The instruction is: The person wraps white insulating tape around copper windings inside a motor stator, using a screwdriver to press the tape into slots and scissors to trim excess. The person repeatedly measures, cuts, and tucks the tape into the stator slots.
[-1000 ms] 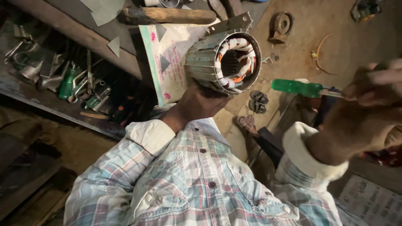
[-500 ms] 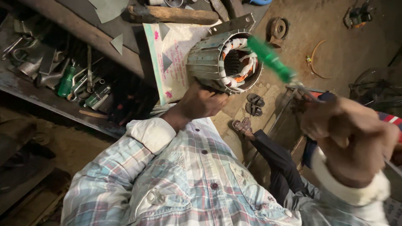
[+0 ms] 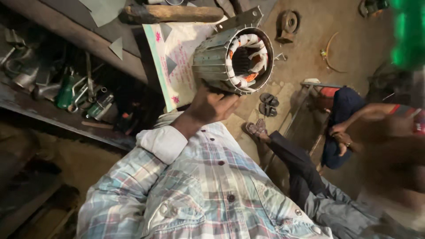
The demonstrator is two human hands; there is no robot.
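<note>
Fingers of the left hand (image 3: 211, 107) clamp the finned motor stator (image 3: 232, 59) from six o'clock—right hand (image 3: 389, 132) (blurred, grip unreadable) at three o'clock.

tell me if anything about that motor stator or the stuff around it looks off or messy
Nothing looks damaged. The left hand holds the finned motor stator tilted, its coils neat. The right hand and green screwdriver handle are blurred. Tools lie jumbled on the shelf.
</note>
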